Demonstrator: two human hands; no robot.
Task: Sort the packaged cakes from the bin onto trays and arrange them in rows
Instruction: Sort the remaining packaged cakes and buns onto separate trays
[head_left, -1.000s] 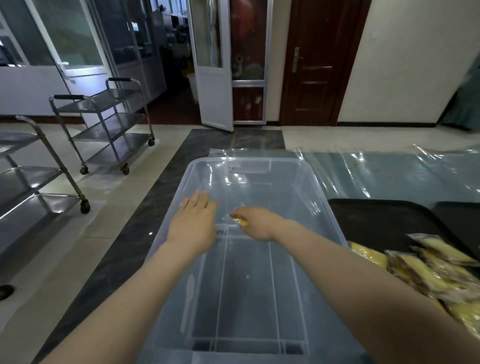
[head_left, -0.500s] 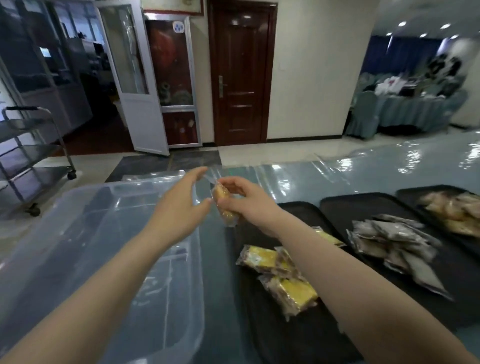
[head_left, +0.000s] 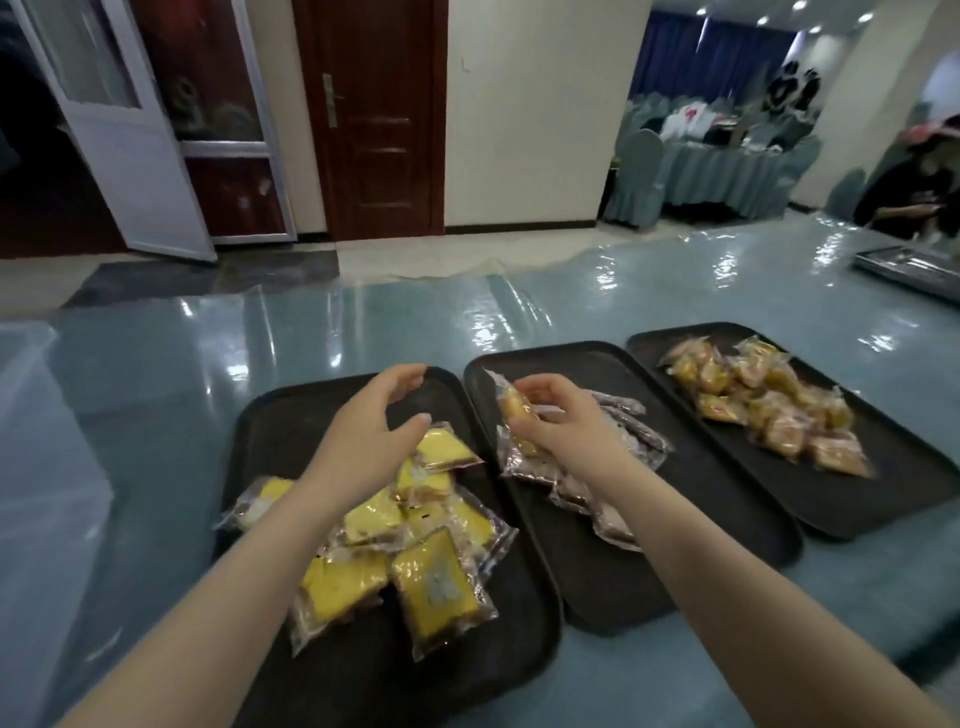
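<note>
My right hand (head_left: 558, 415) grips a small packaged cake (head_left: 514, 408) in clear wrap, held above the middle black tray (head_left: 597, 364). My left hand (head_left: 376, 421) hovers with fingers apart and nothing in it over the left black tray (head_left: 291, 415), which carries a loose pile of yellow packaged cakes (head_left: 431, 577). Pale brownish packets (head_left: 631, 434) lie heaped on the middle tray, partly hidden by my right arm. The right black tray (head_left: 883, 467) holds a heap of orange-yellow packaged cakes (head_left: 763, 400). The clear plastic bin (head_left: 47, 467) shows at the left edge.
All trays sit on a table under a glossy teal plastic cover (head_left: 363, 322). A metal tray (head_left: 914, 262) lies at the far right, with a seated person (head_left: 904, 202) behind it. Beyond the table stand a brown door (head_left: 374, 114) and draped chairs (head_left: 639, 171).
The view swung right from the bin to the trays. My right hand lifted one packaged cake out of the bin and carried it rightward over the middle tray; my left hand followed, holding nothing.
</note>
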